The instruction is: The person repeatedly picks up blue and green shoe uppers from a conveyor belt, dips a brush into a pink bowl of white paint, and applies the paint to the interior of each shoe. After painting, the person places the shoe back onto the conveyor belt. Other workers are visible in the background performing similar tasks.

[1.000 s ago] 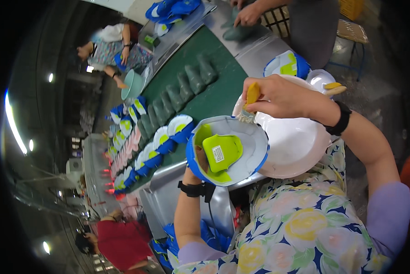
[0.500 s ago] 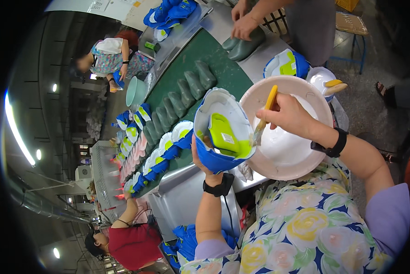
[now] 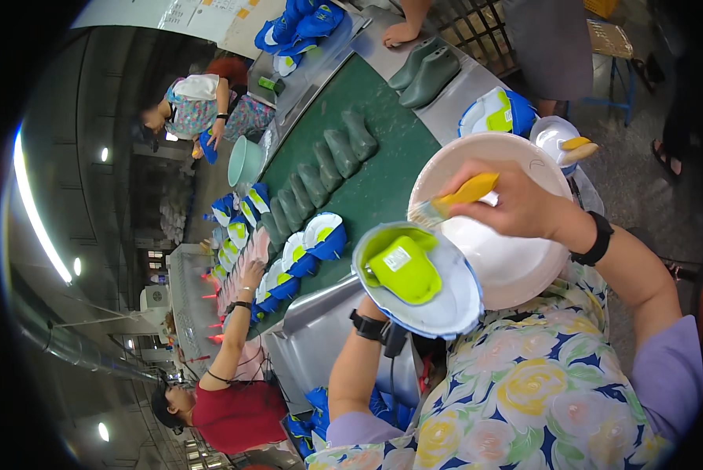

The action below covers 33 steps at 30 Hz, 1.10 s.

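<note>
A blue shoe upper [image 3: 453, 286] with white lining and a lime-green inner piece is tilted so its inside faces me. My left hand [image 3: 372, 308] holds it from behind; most of the fingers are hidden by the upper. In my right hand [image 3: 516, 202], fingers closed around the yellow handle, is a paintbrush [image 3: 471, 192]. Its bristles are close to the upper's top edge; I cannot tell if they touch. Behind and to the right stands a pale pink basin [image 3: 438, 168] holding white liquid.
Green shoe lasts [image 3: 337, 153] and more blue uppers [image 3: 320, 235] line the green conveyor belt [image 3: 391, 157]. Two larger lasts [image 3: 432, 78] rest on the metal edge. A white tub [image 3: 551, 133] with brushes stands beyond the basin. Co-workers are at left and far side.
The upper has turned and moved right and down, showing more of its inside. My right hand has tipped the brush flatter. A co-worker's hands have left the two lasts; another reaches over the belt.
</note>
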Each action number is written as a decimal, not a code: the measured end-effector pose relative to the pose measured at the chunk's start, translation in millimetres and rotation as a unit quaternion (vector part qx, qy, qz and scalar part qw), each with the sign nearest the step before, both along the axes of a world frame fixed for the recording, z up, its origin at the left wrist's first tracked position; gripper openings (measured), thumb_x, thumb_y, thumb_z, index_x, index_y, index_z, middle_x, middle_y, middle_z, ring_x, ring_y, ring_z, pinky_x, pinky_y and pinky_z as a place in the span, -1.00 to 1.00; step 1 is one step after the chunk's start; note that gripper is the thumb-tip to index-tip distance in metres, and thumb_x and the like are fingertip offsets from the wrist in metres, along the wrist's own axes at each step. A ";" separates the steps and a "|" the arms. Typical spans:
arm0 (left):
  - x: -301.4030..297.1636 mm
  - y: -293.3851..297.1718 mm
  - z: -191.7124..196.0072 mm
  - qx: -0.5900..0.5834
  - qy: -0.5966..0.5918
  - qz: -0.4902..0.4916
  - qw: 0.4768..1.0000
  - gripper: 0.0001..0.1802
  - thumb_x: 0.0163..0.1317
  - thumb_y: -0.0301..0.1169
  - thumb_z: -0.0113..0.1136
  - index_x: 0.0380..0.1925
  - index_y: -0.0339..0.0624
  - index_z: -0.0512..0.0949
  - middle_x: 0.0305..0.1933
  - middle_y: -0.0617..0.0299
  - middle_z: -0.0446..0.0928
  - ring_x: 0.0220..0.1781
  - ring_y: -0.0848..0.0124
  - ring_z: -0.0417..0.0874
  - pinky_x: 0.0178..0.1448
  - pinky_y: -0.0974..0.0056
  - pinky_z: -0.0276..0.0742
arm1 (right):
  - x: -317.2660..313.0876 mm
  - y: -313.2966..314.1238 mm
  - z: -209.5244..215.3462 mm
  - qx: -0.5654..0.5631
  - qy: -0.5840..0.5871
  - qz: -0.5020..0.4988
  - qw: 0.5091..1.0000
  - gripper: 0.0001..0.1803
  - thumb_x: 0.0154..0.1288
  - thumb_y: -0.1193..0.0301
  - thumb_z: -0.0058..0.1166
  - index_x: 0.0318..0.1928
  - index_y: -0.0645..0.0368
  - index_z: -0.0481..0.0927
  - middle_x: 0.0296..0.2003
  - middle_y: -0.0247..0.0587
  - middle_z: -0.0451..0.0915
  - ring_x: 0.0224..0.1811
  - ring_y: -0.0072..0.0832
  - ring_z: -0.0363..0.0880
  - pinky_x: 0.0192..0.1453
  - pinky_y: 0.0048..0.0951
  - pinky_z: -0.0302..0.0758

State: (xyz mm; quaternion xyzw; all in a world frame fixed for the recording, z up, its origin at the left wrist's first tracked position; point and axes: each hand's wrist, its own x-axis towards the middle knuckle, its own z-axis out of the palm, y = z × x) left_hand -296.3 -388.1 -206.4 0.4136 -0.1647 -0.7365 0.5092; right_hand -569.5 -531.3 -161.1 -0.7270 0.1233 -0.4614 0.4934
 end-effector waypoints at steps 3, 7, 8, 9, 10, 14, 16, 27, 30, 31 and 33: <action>-35.7 3.8 -13.6 -0.093 0.058 0.022 0.994 -0.54 0.56 -0.16 -0.05 0.32 -0.15 0.39 0.22 0.07 0.56 0.23 0.26 0.62 0.30 0.14 0.60 | 20.8 5.6 4.1 -0.102 -0.063 0.057 0.991 -0.76 0.33 0.42 0.30 -0.07 0.14 0.55 -0.22 -0.13 0.63 -0.18 -0.13 0.67 -0.13 -0.28 0.56; -44.2 -1.0 -29.3 -0.030 0.043 0.052 0.997 -0.48 0.55 -0.14 -0.03 0.40 -0.09 0.30 0.29 0.07 0.51 0.25 0.24 0.61 0.31 0.11 0.60 | 37.9 2.0 3.2 -0.181 0.009 0.043 0.982 -0.78 0.33 0.38 0.26 -0.14 0.15 0.50 -0.28 -0.08 0.63 -0.20 -0.03 0.66 -0.14 -0.15 0.56; -39.9 -1.8 -31.5 -0.030 0.039 0.051 0.998 -0.47 0.55 -0.13 -0.03 0.40 -0.09 0.30 0.29 0.07 0.51 0.25 0.23 0.61 0.32 0.10 0.60 | 39.2 -2.2 1.0 -0.189 0.028 0.030 0.981 -0.78 0.33 0.37 0.26 -0.16 0.15 0.49 -0.30 -0.06 0.63 -0.21 -0.01 0.66 -0.14 -0.13 0.56; -35.8 -1.9 -33.6 -0.031 0.038 0.047 0.998 -0.47 0.55 -0.12 -0.02 0.40 -0.09 0.30 0.29 0.07 0.51 0.25 0.23 0.61 0.32 0.10 0.60 | 38.6 -6.7 -2.0 -0.153 0.068 0.037 0.985 -0.78 0.33 0.36 0.26 -0.17 0.16 0.48 -0.31 -0.05 0.63 -0.23 0.00 0.66 -0.14 -0.12 0.56; -30.7 -2.5 -34.8 -0.033 0.034 0.044 0.998 -0.46 0.54 -0.12 -0.02 0.40 -0.09 0.30 0.29 0.06 0.51 0.25 0.22 0.61 0.32 0.09 0.60 | 35.8 -12.0 -5.5 -0.119 0.097 0.042 0.987 -0.77 0.32 0.36 0.26 -0.18 0.16 0.48 -0.32 -0.04 0.63 -0.25 0.01 0.66 -0.15 -0.12 0.55; -12.7 -3.8 -31.2 -0.045 0.020 0.040 0.998 -0.44 0.52 -0.09 0.01 0.41 -0.08 0.31 0.30 0.05 0.51 0.27 0.20 0.61 0.33 0.07 0.60 | 19.3 -26.4 -14.7 -0.065 0.162 0.017 0.984 -0.73 0.29 0.32 0.27 -0.22 0.23 0.49 -0.35 0.03 0.65 -0.28 0.05 0.66 -0.15 -0.11 0.53; -5.6 -3.3 -24.9 -0.050 0.016 0.042 0.998 -0.43 0.51 -0.08 0.02 0.41 -0.08 0.31 0.31 0.05 0.51 0.27 0.19 0.61 0.33 0.06 0.59 | 7.3 -30.5 -12.9 -0.068 0.244 0.030 0.967 -0.73 0.27 0.30 0.28 -0.20 0.28 0.64 -0.29 0.04 0.71 -0.23 -0.06 0.70 -0.08 -0.21 0.56; 16.4 1.4 -12.5 -0.079 0.028 0.050 0.995 -0.36 0.46 -0.01 0.09 0.42 -0.06 0.32 0.34 0.03 0.50 0.30 0.14 0.60 0.35 -0.01 0.58 | 11.1 -12.3 -1.3 -0.296 0.109 0.023 0.949 -0.80 0.20 0.51 0.21 -0.16 0.14 0.53 -0.31 -0.07 0.63 -0.18 -0.05 0.63 -0.03 -0.15 0.55; 25.3 5.0 -9.8 -0.089 0.032 0.062 0.994 -0.34 0.45 0.00 0.11 0.43 -0.06 0.33 0.34 0.02 0.50 0.31 0.13 0.59 0.35 -0.02 0.58 | -3.6 -8.4 -5.5 -0.277 0.223 0.077 0.931 -0.78 0.16 0.53 0.19 -0.16 0.13 0.53 -0.31 -0.07 0.63 -0.18 -0.07 0.64 -0.01 -0.13 0.55; 26.9 4.8 -9.0 -0.104 0.030 0.061 0.992 -0.33 0.44 0.01 0.11 0.43 -0.06 0.33 0.35 0.02 0.50 0.32 0.12 0.59 0.36 -0.03 0.58 | -7.8 -7.8 -5.7 -0.262 0.267 0.096 0.923 -0.78 0.16 0.53 0.19 -0.16 0.13 0.53 -0.31 -0.07 0.62 -0.18 -0.07 0.64 -0.01 -0.13 0.55; 26.5 3.8 -8.9 -0.054 -0.089 0.074 0.992 -0.19 0.30 0.15 0.24 0.41 -0.09 0.36 0.31 0.02 0.53 0.30 0.09 0.60 0.35 -0.07 0.58 | -4.6 -9.6 -4.4 -0.250 0.168 0.035 0.953 -0.79 0.23 0.50 0.23 -0.15 0.14 0.50 -0.35 -0.08 0.62 -0.24 -0.08 0.65 -0.12 -0.15 0.55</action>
